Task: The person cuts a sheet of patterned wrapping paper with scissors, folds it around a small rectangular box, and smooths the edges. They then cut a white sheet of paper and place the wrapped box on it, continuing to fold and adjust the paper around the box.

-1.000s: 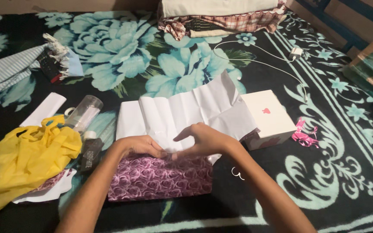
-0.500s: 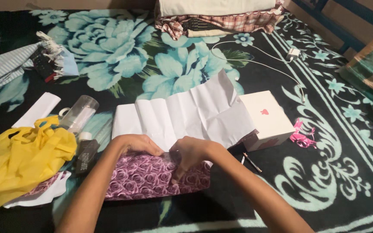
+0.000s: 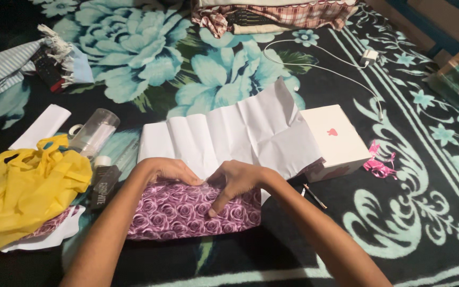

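Both hands rest on a box wrapped in purple rose-print paper (image 3: 192,212), which lies near the person on a black bedspread (image 3: 410,212) patterned with large turquoise flowers. The left hand (image 3: 168,171) lies flat with fingers together on the far left edge of the box top, pressing the paper there. The right hand (image 3: 235,180) sits just beside it, fingers loosely curled, with one fingertip pressed down on the purple paper near the middle of the top; neither hand grips anything. The white underside of the wrapping sheet (image 3: 235,135) spreads out, creased, from the far edge of the box.

At the sheet's right edge, touching it, stands a white cardboard box (image 3: 334,141) with a small red mark on top, and right of that lies a scrap of pink ribbon (image 3: 378,163). To the left of the wrapped box are a yellow plastic bag (image 3: 25,191), a clear plastic tumbler (image 3: 95,132) lying on its side and a small dark tube (image 3: 102,186). Farther off, a white charger and cable (image 3: 367,56) trail across the bedspread, and folded cloths (image 3: 272,13) are stacked at the far edge.
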